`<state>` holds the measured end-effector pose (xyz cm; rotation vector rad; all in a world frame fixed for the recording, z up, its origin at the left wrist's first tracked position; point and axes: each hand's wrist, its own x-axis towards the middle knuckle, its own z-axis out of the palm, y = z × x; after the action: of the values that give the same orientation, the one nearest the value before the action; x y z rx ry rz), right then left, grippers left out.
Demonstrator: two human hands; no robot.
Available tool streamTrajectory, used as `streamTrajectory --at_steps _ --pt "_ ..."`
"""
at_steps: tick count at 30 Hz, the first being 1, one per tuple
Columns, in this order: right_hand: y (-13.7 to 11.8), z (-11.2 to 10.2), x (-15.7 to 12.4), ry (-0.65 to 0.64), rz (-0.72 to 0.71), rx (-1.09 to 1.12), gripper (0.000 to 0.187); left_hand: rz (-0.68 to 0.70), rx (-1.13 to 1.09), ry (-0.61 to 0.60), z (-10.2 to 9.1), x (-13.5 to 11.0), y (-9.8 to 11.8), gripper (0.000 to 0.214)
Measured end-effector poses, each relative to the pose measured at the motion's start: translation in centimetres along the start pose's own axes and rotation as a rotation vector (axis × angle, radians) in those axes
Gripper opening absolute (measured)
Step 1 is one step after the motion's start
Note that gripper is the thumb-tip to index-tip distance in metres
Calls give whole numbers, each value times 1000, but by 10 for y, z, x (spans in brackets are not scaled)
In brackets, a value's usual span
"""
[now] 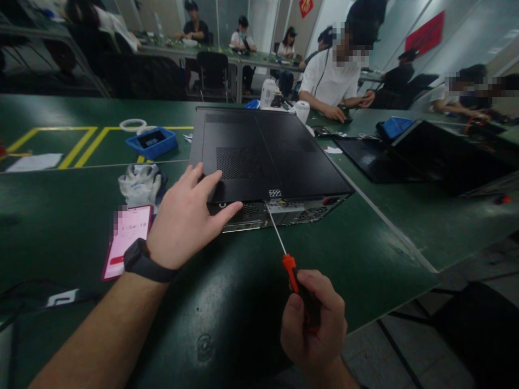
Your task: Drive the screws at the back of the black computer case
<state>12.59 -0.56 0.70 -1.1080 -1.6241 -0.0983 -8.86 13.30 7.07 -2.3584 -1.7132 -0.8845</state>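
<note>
A black desktop computer case point(263, 154) lies flat on the green table point(227, 302), its rear panel facing me. My left hand point(184, 216), with a dark watch on the wrist, rests open with its fingers spread on the case's near left corner. My right hand point(314, 321) is closed around the orange-and-black handle of a screwdriver point(284, 251). The screwdriver's thin shaft reaches up to the top edge of the rear panel, near the middle.
A phone point(126, 237) with a pink screen lies left of my left wrist, white work gloves point(140, 182) behind it. A blue tray point(152, 142) and tape roll point(132, 125) sit farther back. Another dark case point(441, 154) lies right. Several people sit at tables behind.
</note>
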Motion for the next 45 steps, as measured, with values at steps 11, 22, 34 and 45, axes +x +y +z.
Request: streamTrajectory --at_steps 11,22,34,45 --pt "2 0 0 -3 17 69 51 -158 -17 -31 2 2 -7 83" --pt "2 2 3 3 29 96 48 -235 -55 5 1 1 -2 81" --pt "6 -7 -1 20 60 29 45 -204 -17 -20 5 -4 16 74" --pt "11 -12 -3 103 39 -144 38 -199 -1 -26 6 -6 23 70"
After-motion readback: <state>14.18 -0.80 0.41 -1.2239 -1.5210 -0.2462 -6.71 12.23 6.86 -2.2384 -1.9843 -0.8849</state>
